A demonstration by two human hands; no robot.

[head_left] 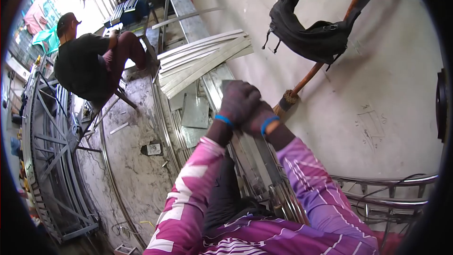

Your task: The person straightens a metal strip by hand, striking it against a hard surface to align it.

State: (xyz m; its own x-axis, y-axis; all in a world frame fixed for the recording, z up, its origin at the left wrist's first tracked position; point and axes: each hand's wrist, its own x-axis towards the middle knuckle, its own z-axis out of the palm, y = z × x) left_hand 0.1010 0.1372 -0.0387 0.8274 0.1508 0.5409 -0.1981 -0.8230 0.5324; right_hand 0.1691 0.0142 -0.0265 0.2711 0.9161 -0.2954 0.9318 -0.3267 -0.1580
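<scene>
Both of my hands wear dark gloves with blue bands at the wrists, and they are brought together in front of me. My left hand (239,98) is closed, its fingers curled. Pressed against it from the right, my right hand (258,116) is closed too. Anything between them is hidden by the gloves. Below and behind the hands lie long metal bars (250,160) and flat metal sheets (195,111). The brush end of a broom (286,102) rests close to my right hand, against the pale wall.
A black bag (306,38) hangs on the wall over the broom's wooden handle (311,76). Light metal strips (205,59) lie stacked ahead. To the left a person (85,61) sits beside a metal frame (49,156). Curved chrome rails (391,201) stand at lower right.
</scene>
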